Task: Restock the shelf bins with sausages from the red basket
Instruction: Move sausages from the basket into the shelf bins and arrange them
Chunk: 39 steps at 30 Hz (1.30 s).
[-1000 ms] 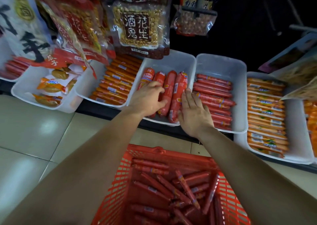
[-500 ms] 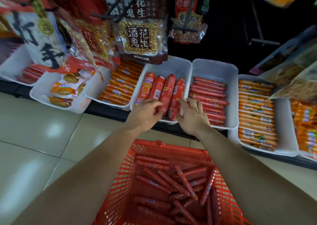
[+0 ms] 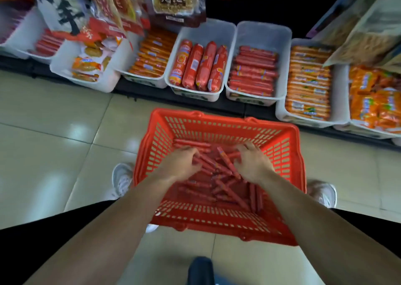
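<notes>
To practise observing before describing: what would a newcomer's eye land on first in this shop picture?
The bright red basket on the floor at centre draws the eye first, with the left hand and right hand reaching into its jumble of thin red sausages. Behind it, a row of white shelf bins holds neat sausage rows, the four fat red sausages in the bin straight ahead standing out.
</notes>
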Available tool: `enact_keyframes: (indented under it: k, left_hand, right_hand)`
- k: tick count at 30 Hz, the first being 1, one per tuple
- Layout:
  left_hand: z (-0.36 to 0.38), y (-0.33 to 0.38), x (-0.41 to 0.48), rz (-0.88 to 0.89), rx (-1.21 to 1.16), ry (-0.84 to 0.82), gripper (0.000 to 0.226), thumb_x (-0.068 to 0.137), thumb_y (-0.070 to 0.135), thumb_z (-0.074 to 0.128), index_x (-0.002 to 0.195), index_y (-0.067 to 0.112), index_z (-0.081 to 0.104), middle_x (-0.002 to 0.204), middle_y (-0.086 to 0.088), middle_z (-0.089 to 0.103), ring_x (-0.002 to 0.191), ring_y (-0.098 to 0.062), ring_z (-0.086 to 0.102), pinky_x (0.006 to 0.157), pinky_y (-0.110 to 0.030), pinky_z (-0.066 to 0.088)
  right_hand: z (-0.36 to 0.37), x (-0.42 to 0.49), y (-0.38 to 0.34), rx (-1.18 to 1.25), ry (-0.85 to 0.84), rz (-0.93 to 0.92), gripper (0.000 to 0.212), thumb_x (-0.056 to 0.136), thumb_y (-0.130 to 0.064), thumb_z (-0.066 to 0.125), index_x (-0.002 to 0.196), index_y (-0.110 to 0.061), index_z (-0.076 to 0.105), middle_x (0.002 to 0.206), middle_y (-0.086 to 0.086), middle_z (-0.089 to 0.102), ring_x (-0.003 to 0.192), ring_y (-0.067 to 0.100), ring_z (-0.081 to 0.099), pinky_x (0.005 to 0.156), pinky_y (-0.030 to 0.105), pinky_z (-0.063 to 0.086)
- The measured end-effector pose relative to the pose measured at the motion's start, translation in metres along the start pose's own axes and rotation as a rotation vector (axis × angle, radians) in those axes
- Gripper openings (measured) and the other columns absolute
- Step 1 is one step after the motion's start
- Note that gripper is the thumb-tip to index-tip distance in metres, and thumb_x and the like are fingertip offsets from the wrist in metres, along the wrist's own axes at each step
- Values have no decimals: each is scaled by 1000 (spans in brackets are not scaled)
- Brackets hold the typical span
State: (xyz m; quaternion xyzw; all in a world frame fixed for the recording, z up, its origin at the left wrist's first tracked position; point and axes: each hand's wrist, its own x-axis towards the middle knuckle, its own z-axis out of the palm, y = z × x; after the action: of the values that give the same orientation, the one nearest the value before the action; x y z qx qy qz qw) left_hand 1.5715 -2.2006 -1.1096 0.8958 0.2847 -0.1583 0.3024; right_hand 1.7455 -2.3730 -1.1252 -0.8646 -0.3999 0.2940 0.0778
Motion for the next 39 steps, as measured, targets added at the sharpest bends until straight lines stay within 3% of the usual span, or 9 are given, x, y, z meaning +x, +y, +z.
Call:
enact_keyframes:
  k: [6,10,15,18,22,27,31,35,39]
  left_hand:
    - [63,-40,22,-157,110,-168,79,74,52,68,143,25,40,143,-7,48,132,-33,44,108,-44,39]
    - [89,-61,58,-80,204,-123,100,74,50,72,155,24,20,161,-3,22,146,-31,20,119,-47,22]
    - [108,-70,97,-42,344,-116,116,69,54,77,157,27,8,164,-2,9,150,-30,9,119,-57,12]
    - [117,-70,102,-36,428,-95,124,63,59,80,157,23,8,161,-8,13,147,-34,14,116,-57,19]
    - [118,-75,100,0,576,0,121,50,62,84,151,22,30,148,-9,34,131,-34,34,107,-54,32]
    - [121,-81,90,71,521,-88,96,69,56,75,148,25,31,157,-6,25,147,-31,18,118,-58,12]
    - [123,-75,84,64,549,-107,91,70,63,71,144,27,35,143,-3,42,131,-28,38,110,-48,25]
    - [128,-74,77,-127,288,-228,90,68,63,75,136,22,33,134,-9,50,122,-33,50,101,-48,42]
    - [128,-70,72,-226,107,-244,100,73,56,77,147,25,18,139,-14,48,120,-36,55,98,-49,47]
  right_hand:
    - [66,17,45,-131,-214,170,71,88,-51,58,146,-16,38,151,12,33,140,39,31,109,48,40]
    - [81,48,46,-225,-232,84,104,80,-60,65,157,-14,14,162,10,11,147,34,17,118,45,24]
    - [104,79,34,-324,-343,15,137,59,-94,50,158,-15,-2,166,8,1,152,30,0,122,53,3]
    - [120,73,30,-392,-360,-19,137,54,-93,56,157,-20,3,162,10,7,149,36,6,119,57,4]
    - [133,57,23,-467,-264,-151,118,54,-90,53,145,-18,33,143,7,36,131,32,31,111,55,23]
    - [138,43,30,-577,-347,-187,129,51,-89,60,150,-19,18,148,9,24,134,36,24,113,56,20]
    - [135,36,34,-632,-291,-139,123,50,-92,55,146,-20,26,144,9,31,130,34,29,109,55,23]
    - [123,44,37,-593,-222,-89,105,50,-90,59,126,-19,44,128,8,50,116,30,42,97,49,33]
    - [114,59,40,-438,-284,-44,103,51,-82,71,127,-19,43,131,9,53,122,30,47,104,48,35]
